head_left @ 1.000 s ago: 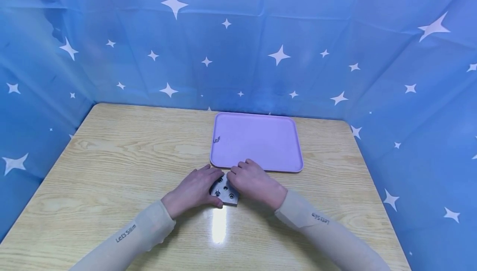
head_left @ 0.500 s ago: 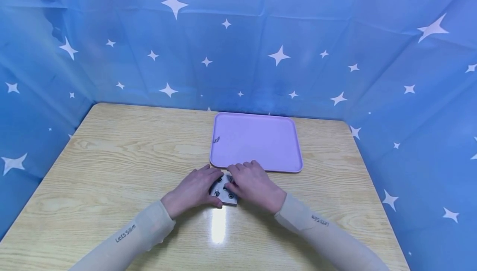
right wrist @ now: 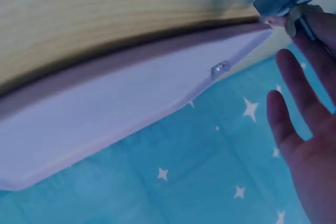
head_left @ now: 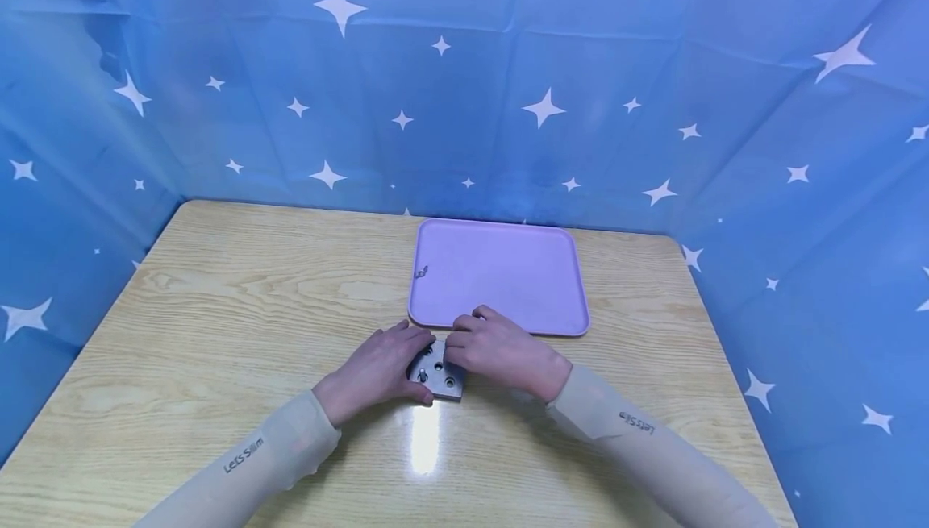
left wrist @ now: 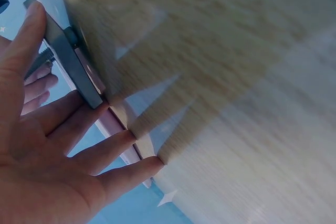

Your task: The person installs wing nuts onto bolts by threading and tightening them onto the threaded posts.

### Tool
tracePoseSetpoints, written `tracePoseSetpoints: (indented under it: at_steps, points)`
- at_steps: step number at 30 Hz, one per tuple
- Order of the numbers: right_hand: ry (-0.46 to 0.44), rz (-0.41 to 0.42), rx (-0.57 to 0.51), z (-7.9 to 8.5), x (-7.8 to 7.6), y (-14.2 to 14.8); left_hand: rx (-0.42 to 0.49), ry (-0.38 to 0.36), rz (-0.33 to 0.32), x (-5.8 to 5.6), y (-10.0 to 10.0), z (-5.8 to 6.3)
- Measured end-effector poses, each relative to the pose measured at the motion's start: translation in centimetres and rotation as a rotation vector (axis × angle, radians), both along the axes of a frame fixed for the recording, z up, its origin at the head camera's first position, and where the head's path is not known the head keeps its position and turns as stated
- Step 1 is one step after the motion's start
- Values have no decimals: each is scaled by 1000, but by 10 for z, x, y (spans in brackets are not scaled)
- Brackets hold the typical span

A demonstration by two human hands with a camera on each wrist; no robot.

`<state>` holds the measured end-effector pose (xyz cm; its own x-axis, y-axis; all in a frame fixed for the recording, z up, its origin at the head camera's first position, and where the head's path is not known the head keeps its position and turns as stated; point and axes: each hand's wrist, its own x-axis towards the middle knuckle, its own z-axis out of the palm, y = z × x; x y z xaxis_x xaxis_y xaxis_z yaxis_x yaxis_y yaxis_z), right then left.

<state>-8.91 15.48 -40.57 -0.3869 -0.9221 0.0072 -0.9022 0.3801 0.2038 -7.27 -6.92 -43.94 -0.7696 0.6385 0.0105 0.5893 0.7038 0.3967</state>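
Observation:
A grey metal plate (head_left: 440, 379) with several holes lies near the middle of the table, its left side curved. My left hand (head_left: 381, 367) grips it by the edge, thumb at the near side and fingers at the far side. A small screw (head_left: 423, 375) stands up from one hole by my left thumb. At the plate's far right corner, my right hand (head_left: 497, 353) pinches a threaded bolt (left wrist: 39, 65) between thumb and forefinger, the other fingers loosely bent. From above, these fingertips hide that corner. In the left wrist view the plate (left wrist: 71, 59) shows edge-on.
Just behind the plate lies a shallow purple tray (head_left: 501, 274) with a small dark mark (head_left: 421, 272) at its left rim. The wooden table (head_left: 276, 294) is backed by a blue star-patterned curtain (head_left: 435, 93) on three sides.
My right hand has shifted slightly right, and its thumb, which lay over the plate half a second ago, is now drawn under the fingers. The left hand and plate stay put.

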Motion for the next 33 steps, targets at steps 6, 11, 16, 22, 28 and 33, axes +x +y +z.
tracePoseSetpoints:
  at_steps: [6,11,16,22,28,33]
  points:
    - [35,-122,-59,-11,4,-9,2,6,-2,0,0,-1]
    - [56,-285,-119,-18,10,-20,1,5,2,0,0,0]
    - [46,-408,-132,-20,16,-28,-5,3,7,1,-1,0]
    - [-51,-433,-186,-13,13,-25,-2,5,5,1,-1,-1]
    - [-112,-201,-126,9,0,-7,1,7,-1,0,-1,-1]
    - [-116,-29,-21,13,-3,2,-7,4,-3,0,-1,0]
